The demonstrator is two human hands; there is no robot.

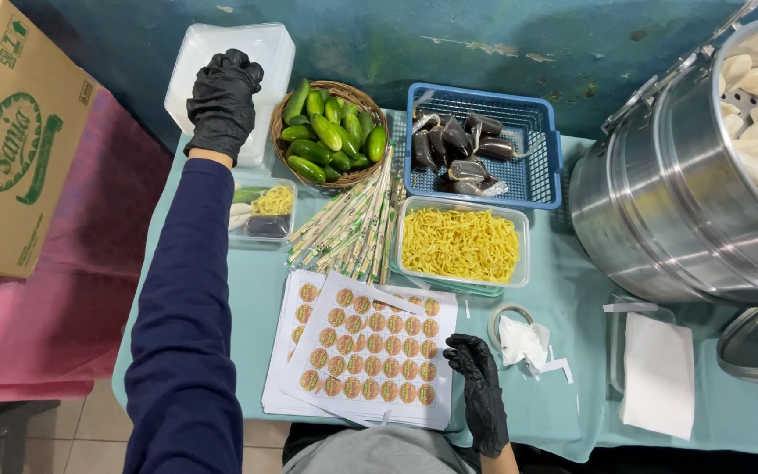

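- The left hand (221,101), in a black glove, is stretched out to the far left corner of the worktop (572,307) and rests on a stack of clear plastic containers (261,53), fingers curled down over the top one; I cannot tell whether it grips it.
- The right hand (477,391), also gloved, lies flat with fingers loosely spread at the near edge of the worktop, just touching the right edge of the sticker sheets (366,351).
- The containers are empty, see-through and square, stacked upside down beside a round basket of cucumbers (331,132).
- Near the left forearm sits a small filled tray (262,211) with noodles, a dark sachet and pale pieces.
- Wrapped chopsticks (353,224) lie in a pile between that tray and a tub of yellow noodles (461,244).
- A blue basket of dark sauce sachets (462,149) stands behind the tub.
- To the right stands a big steel steamer (660,202) with pale dumplings.
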